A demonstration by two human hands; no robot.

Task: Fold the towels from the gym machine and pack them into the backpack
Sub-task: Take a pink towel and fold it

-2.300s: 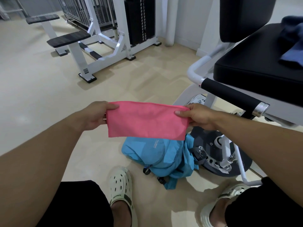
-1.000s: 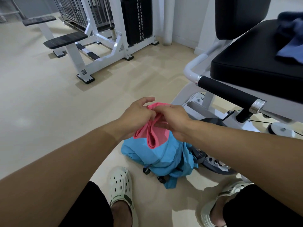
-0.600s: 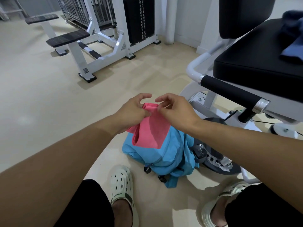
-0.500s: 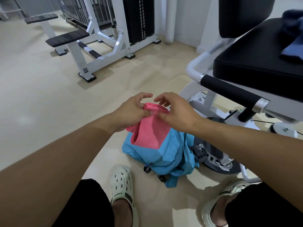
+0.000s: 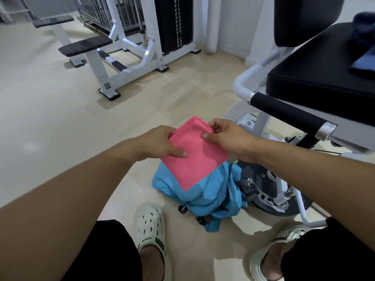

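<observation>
A pink towel (image 5: 194, 157), folded into a small flat square, hangs in the air above the light blue backpack (image 5: 205, 191) lying on the floor. My left hand (image 5: 160, 142) pinches its left edge with the thumb on top. My right hand (image 5: 227, 136) holds its upper right edge. The towel covers part of the backpack, and I cannot see the bag's opening. Blue towels (image 5: 363, 51) lie bunched on the black seat (image 5: 316, 78) of the gym machine at the right.
The machine's padded handle bar (image 5: 288, 112) juts out just right of my right hand, with its round base plate (image 5: 269, 189) behind the backpack. A white weight machine with benches (image 5: 113, 47) stands far left. My feet in white clogs (image 5: 150, 226) flank the backpack.
The towel was stretched wide between both hands, then folded in half and hung loosely. Now it is flattened into a compact square, held a little lower and tilted over the backpack.
</observation>
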